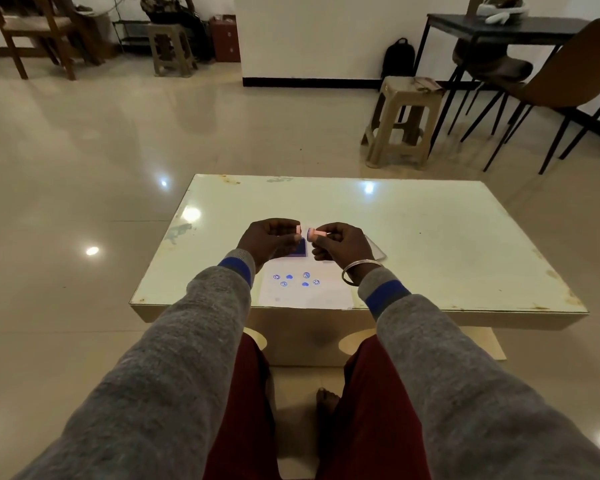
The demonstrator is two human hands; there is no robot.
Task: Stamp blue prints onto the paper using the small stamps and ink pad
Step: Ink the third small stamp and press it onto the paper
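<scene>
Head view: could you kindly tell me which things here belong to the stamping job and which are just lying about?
Job:
left hand with a pink piece
right hand holding pink stamp
blue ink pad
paper with blue prints

Lying about:
plastic stool
backpack
brown chair

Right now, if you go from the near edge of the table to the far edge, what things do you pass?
Paper with blue prints → blue ink pad → the two hands, left and right, each holding a small pink stamp.
</scene>
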